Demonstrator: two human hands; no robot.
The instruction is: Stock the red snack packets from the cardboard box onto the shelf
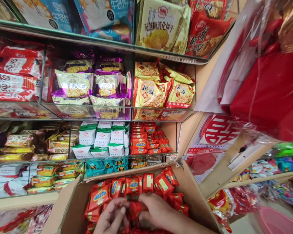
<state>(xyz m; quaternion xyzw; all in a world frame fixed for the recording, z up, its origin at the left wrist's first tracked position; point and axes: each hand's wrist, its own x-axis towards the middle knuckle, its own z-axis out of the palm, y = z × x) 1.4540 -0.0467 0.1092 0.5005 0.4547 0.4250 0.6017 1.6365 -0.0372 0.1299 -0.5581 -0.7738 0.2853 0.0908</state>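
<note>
An open cardboard box [70, 201] holds many small red snack packets [132, 185] with blue labels. My left hand [113, 216] is over the packets at the front of the box, its fingers curled and thumb bent in; whatever it grips, if anything, is hidden. Close beside it, my right hand [158, 213] has its thumb and fingers around a red snack packet [135, 208], blurred by motion. Behind the box, a shelf compartment holds matching red packets [139, 143] in stacked rows.
Glass-fronted shelves [107, 112] of wrapped biscuits rise behind the box. White-and-green packets [103, 138] stand left of the red ones. A red item in clear plastic [265, 84] hangs at the right, above a pink basin [280, 221]. Bagged sweets fill shelves at the lower right.
</note>
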